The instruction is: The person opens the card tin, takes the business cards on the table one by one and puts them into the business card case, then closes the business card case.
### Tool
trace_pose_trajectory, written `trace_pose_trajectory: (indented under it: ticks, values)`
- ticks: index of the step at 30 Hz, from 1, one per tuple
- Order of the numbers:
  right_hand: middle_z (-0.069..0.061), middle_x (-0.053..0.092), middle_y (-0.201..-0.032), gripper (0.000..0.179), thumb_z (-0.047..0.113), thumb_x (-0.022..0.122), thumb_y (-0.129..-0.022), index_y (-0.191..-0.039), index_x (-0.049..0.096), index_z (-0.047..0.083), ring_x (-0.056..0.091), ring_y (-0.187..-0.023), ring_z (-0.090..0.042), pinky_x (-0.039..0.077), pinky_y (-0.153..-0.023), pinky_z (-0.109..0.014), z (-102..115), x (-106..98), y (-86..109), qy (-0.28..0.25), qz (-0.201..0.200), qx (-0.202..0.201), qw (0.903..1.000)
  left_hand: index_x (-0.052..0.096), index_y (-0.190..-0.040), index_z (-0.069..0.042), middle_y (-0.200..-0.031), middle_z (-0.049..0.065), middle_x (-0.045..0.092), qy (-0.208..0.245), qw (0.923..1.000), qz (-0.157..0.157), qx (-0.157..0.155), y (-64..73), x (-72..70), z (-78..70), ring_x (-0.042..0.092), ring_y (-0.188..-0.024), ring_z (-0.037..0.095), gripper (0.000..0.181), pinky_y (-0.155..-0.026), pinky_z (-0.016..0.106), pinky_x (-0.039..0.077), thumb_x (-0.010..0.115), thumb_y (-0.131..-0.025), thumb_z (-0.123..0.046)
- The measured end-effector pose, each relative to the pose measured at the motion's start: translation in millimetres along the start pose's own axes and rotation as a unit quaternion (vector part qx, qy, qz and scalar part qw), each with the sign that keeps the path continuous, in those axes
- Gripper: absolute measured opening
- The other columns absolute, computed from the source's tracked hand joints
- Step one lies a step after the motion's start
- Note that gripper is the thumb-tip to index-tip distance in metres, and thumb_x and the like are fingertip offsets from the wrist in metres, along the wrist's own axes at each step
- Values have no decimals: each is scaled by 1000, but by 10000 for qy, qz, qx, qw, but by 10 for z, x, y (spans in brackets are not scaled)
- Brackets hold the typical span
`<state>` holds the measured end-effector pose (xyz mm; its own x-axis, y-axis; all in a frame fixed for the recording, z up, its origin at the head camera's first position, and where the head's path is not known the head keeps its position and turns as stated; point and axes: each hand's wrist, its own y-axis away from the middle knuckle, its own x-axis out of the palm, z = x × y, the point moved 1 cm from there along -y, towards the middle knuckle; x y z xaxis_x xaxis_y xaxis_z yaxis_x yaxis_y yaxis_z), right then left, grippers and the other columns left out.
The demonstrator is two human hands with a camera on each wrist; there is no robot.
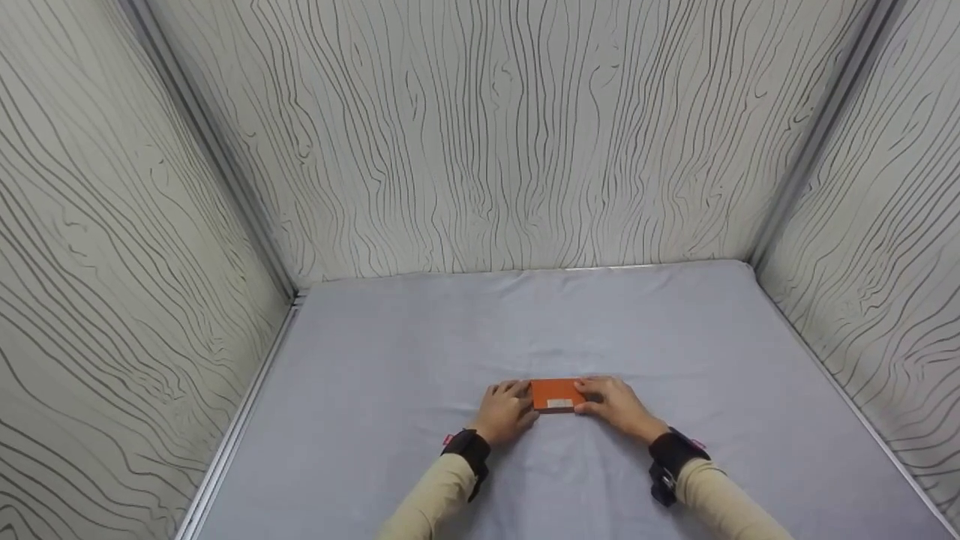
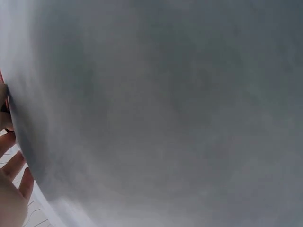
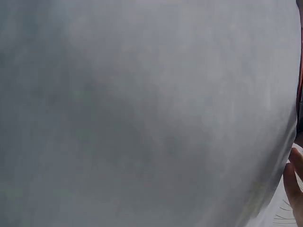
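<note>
A flat orange box (image 1: 555, 391) with a small pale label on its near edge lies on the grey cloth, between both hands in the head view. My left hand (image 1: 506, 411) grips its left end, thumb toward the near corner and fingers at the far one. At the opposite end my right hand (image 1: 615, 405) holds the box, its thumb low at the near side and a fingertip over the top. Only a sliver of the left hand (image 2: 12, 194) shows at the edge of the left wrist view. Fingers (image 3: 292, 187) of the right hand appear at the right wrist view's edge.
Grey cloth (image 1: 390, 352) with light creases covers the table. Pale panels with dark wood-grain lines enclose it at the back (image 1: 480, 135), left (image 1: 112, 247) and right (image 1: 885, 247). A metal rail (image 1: 232, 427) runs along the table's left edge. Black straps circle both wrists.
</note>
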<state>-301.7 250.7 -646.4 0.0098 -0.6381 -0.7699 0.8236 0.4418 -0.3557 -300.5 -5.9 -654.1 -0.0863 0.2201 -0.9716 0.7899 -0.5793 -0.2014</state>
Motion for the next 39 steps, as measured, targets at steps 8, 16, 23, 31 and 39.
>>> trace_pose_trajectory:
  ticks: [8, 16, 23, 31, 39]
  values:
    - [-30, 60, -125, 53, 26, 78, -84, -121, 64, -10, 55, -118, -47, 41, -98, -58, 8, 6, 25, -84, 249, 514, 9983, 73, -120, -17, -141, 4, 55, -48, 10000, 2, -41, -5, 11, -41, 49, -127, 25, 34, -100, 45, 40, 59, -99, -39]
    - [-30, 60, -123, 53, 25, 79, -82, -119, 65, -11, 57, -116, -47, 43, -97, -57, 78, -11, 12, -71, 318, 473, 9983, 73, -121, -17, -140, 4, 55, -142, 9998, 80, -69, 35, -15, -41, 50, -123, 25, 34, -99, 45, 41, 59, -99, -39]
    - [-33, 60, -123, 52, 22, 78, -83, -120, 64, -12, 57, -115, -48, 43, -96, -58, 138, 19, -7, -2, 341, 319, 9989, 70, -126, -19, -141, 3, 54, -65, 9999, -23, -76, 113, -42, -2, 50, -124, 25, 36, -98, 45, 41, 58, -99, -40]
    - [-31, 59, -124, 53, 25, 76, -86, -120, 63, -13, 55, -118, -48, 41, -98, -59, 160, -39, -31, 73, 687, 341, 9970, 69, -127, -17, -141, 4, 54, 96, 9998, 165, -82, 112, -97, -21, 49, -126, 26, 36, -100, 44, 41, 59, -99, -38]
    - [-22, 65, -119, 36, 22, 64, -97, -120, 66, -5, 57, -115, -43, 42, -98, -58, 112, -367, -115, -91, 682, 517, 9963, 66, -122, 0, -129, 17, 60, 407, 9951, -682, 593, 101, -385, 244, 56, -121, 31, 32, -101, 44, 44, 65, -96, -19]
